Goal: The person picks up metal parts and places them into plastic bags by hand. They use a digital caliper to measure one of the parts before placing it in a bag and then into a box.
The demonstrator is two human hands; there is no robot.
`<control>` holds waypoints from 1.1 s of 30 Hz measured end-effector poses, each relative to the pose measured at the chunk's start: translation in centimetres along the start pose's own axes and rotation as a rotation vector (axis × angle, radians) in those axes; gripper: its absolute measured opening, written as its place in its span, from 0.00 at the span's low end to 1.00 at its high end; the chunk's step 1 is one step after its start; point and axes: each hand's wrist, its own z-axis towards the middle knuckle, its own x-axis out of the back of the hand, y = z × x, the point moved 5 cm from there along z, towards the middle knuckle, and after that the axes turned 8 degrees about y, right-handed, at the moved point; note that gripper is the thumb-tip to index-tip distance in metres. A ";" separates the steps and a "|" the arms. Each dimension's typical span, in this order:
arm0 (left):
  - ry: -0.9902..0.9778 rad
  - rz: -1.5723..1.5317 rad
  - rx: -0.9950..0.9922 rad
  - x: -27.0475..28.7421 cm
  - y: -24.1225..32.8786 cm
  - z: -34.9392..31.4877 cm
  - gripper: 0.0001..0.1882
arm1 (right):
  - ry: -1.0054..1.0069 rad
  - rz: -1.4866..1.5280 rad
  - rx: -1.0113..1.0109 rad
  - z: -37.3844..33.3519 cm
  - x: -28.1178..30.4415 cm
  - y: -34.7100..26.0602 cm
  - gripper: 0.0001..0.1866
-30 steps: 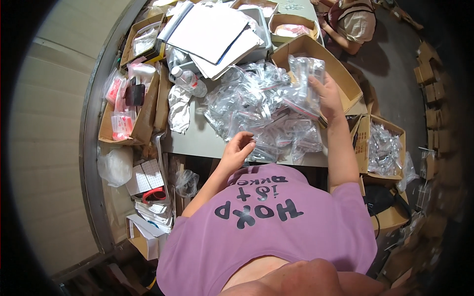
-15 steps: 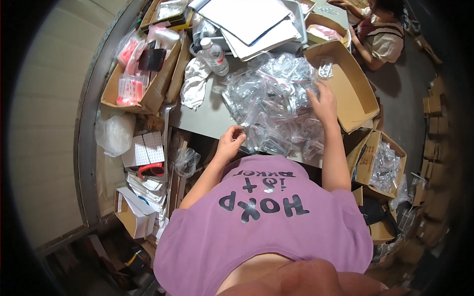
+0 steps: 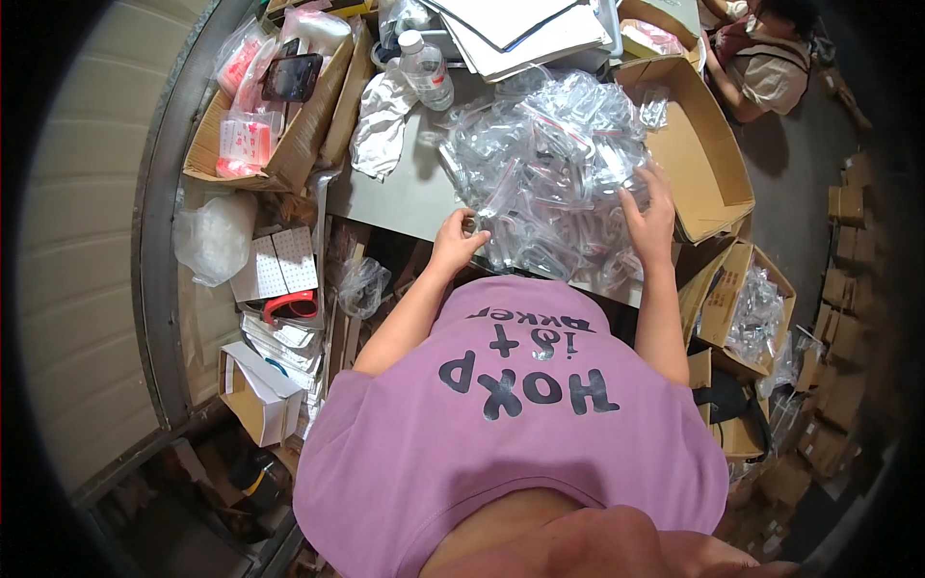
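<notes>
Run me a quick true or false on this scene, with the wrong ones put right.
1. The bottle has a white cap. True.
2. The cloth lies right of the bags. False: the cloth lies left of the bags.
3. The right hand is at the bags' right side. True.
4. The left hand holds the bottle. False: the left hand is apart from the bottle.
5. The phone sits on the cloth. False: the phone is in the left box.
</notes>
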 end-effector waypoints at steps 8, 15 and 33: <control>0.063 0.210 -0.146 -0.7 -0.5 0.6 0.14 | 0.165 0.140 -0.202 -1.5 0.9 0.8 0.16; 0.037 -0.040 0.087 1.5 -1.1 -0.5 0.10 | 0.198 0.097 -0.237 -1.6 1.3 0.1 0.15; -0.288 -0.653 -0.089 4.7 13.4 -3.9 0.06 | -0.726 1.018 -0.604 -4.5 -7.2 -8.4 0.18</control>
